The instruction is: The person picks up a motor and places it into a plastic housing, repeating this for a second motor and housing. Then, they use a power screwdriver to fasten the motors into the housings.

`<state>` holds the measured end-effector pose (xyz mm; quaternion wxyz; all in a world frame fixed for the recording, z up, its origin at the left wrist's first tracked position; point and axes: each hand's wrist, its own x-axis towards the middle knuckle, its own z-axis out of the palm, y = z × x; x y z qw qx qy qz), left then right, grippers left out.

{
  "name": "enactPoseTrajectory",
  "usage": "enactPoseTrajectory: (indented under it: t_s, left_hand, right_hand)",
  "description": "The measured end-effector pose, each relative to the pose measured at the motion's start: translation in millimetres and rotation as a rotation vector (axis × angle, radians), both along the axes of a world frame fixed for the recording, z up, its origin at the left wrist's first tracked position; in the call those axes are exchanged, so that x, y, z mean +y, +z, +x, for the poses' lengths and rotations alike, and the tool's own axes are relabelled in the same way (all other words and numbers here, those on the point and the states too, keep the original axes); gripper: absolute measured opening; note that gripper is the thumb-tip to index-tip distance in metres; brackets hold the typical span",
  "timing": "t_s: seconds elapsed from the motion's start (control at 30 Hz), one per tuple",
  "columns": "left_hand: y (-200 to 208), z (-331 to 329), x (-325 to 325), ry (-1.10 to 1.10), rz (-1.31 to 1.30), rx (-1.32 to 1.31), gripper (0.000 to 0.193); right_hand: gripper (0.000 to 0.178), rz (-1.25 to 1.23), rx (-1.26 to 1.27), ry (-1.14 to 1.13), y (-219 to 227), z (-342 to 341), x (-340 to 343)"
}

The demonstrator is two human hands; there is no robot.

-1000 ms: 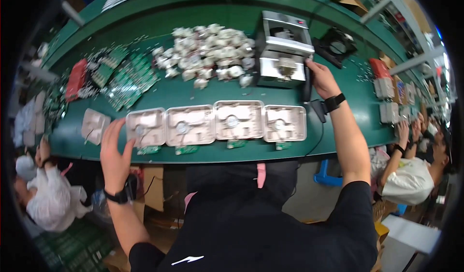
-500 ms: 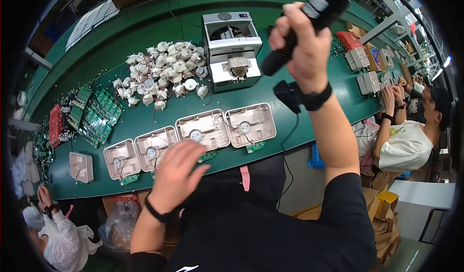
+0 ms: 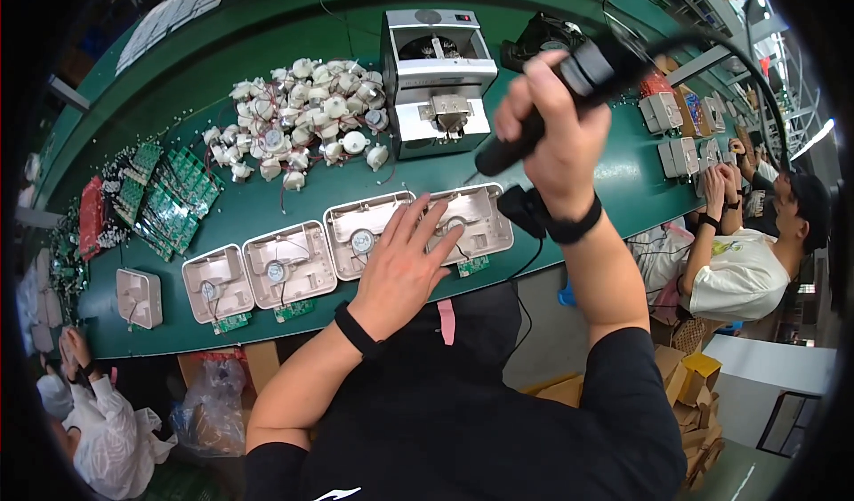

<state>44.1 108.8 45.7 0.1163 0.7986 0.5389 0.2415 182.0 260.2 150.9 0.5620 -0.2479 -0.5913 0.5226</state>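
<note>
My right hand [image 3: 562, 141] is wrapped around a black electric screwdriver [image 3: 594, 72], its thin bit slanting down to just above the far edge of the rightmost white plastic housing [image 3: 496, 221]. Over the near-left part of that housing reaches my left hand [image 3: 405, 274], fingers spread and holding nothing. It also covers part of the neighbouring housing [image 3: 342, 221], where a round speaker [image 3: 363, 241] shows. Two more housings, one with a speaker [image 3: 278, 271], continue the row leftward. Small green circuit boards [image 3: 473, 267] hang by wires at their near edges.
A screw feeder machine [image 3: 442, 136] stands behind the row, beside a heap of white wired speakers [image 3: 307, 114]. Green circuit boards [image 3: 182, 203] lie at left, near a separate small housing [image 3: 140, 298]. A black cable loops from the screwdriver. Co-workers sit at both sides.
My left hand has moved right and forward to the rightmost housings. The screwdriver has come down and slightly left, its bit now close to the rightmost housing. The view has shifted slightly.
</note>
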Motion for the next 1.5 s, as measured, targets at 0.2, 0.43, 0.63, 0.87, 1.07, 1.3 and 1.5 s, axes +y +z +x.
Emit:
enactPoseTrajectory:
  t_s: [0.2,0.43,0.63,0.87,1.07,1.3,1.5]
  left_hand:
    - [-18,6,4,0.017,0.027,0.055,0.054]
    - [-19,9,6,0.041,0.025,0.051,0.051]
    - [-19,11,6,0.041,0.013,0.059,0.051]
    - [-19,9,7,0.044,0.028,0.045,0.051]
    - [-11,11,8,0.035,0.014,0.054,0.054]
    - [58,-27,50,0.048,0.155,0.089,0.057]
    - [66,-48,152,0.101,0.406,0.227,0.049]
  right_hand:
    - [0.020,-0.002,0.040,-0.004,-21,37,-52]
    - [0.027,0.076,0.008,-0.027,-51,38,-54]
    - [0.027,0.097,-0.046,-0.032,-67,34,-52]
    - [0.028,0.195,-0.139,-0.039,-79,30,-50]
    - [0.029,0.128,-0.130,-0.018,-67,27,-48]
    - [0.028,0.138,0.172,-0.026,-17,58,-69]
    - [0.028,0.163,0.158,-0.055,-25,76,-91]
